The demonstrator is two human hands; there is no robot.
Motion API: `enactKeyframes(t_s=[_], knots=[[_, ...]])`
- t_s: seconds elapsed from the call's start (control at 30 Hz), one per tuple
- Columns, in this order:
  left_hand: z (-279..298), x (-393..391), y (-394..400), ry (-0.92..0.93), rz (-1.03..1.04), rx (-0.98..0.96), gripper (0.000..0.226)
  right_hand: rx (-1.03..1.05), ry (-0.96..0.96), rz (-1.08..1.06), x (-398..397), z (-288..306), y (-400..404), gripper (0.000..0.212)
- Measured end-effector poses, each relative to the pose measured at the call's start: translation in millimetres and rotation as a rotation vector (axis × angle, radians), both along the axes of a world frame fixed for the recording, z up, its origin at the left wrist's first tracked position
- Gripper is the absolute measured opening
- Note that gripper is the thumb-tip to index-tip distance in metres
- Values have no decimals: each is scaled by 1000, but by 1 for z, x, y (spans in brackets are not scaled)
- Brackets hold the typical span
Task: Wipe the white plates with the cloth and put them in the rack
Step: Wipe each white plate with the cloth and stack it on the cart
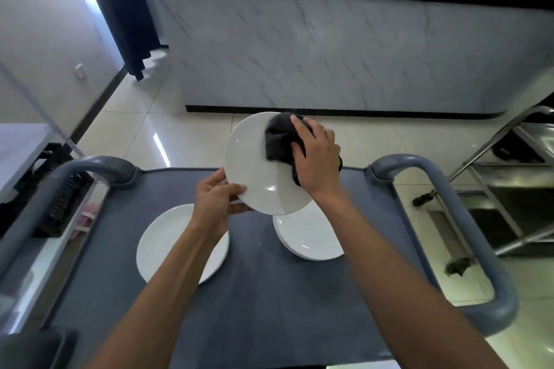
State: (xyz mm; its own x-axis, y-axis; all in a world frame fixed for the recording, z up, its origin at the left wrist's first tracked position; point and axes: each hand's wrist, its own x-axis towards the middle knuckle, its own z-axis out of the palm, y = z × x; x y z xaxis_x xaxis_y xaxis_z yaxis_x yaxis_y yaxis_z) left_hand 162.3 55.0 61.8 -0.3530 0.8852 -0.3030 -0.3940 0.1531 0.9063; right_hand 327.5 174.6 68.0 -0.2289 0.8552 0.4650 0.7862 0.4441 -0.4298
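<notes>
Counter front: marble-patterned wall with a black top and black plinth, well beyond both hands; a broad strip of pale tiled floor lies open between it and the cart.
Cart top: dark grey flat surface under both forearms; a raised lip runs along its far edge just below the lifted plate, and the stretch nearest the camera between the forearms is bare.
Cart handles: grey rounded left handle outside the left hand and right handle outside the right forearm, each closing off a side edge.
Steel rack: metal-framed shelving off to the right of the right hand, past the right handle; floor shows between them.
Held plate: white, round, lifted clear of the cart and tilted with its face toward the camera; its far rim stands past the cart's far edge, over the floor.
Left plate: white, flat on the cart, partly under the left forearm, well apart from the left cart edge.
Right plates: white, apparently a small stack, lying below the held plate and overlapped by its lower rim in view.
Left hand: pinching the held plate's lower-left rim, thumb on the face, fingers behind.
Right hand: fingers curled and spread over the cloth, pressing it to the plate.
Cloth: dark grey, bunched on the plate's upper-right face, under the right hand.
</notes>
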Motion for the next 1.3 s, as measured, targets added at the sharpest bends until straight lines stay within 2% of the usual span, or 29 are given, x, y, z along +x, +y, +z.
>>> enactKeyframes(t_s=[0.27, 0.53, 0.9, 1.07, 1.3], knots=[[0, 25, 4, -29, 137, 41, 43, -110, 112, -21, 22, -25, -22, 53], [-1, 36, 4, -126, 272, 23, 48, -146, 84, 83, 16, -42, -63, 54], [-1, 52, -1, -104, 315, 41, 29, -65, 150, 261, 29, -54, -96, 53], [4, 53, -2, -53, 303, 22, 26, 17, 145, 211, 43, -56, -85, 48], [6, 47, -5, -22, 301, 45, 38, 49, 178, 113, 57, -54, -53, 48]])
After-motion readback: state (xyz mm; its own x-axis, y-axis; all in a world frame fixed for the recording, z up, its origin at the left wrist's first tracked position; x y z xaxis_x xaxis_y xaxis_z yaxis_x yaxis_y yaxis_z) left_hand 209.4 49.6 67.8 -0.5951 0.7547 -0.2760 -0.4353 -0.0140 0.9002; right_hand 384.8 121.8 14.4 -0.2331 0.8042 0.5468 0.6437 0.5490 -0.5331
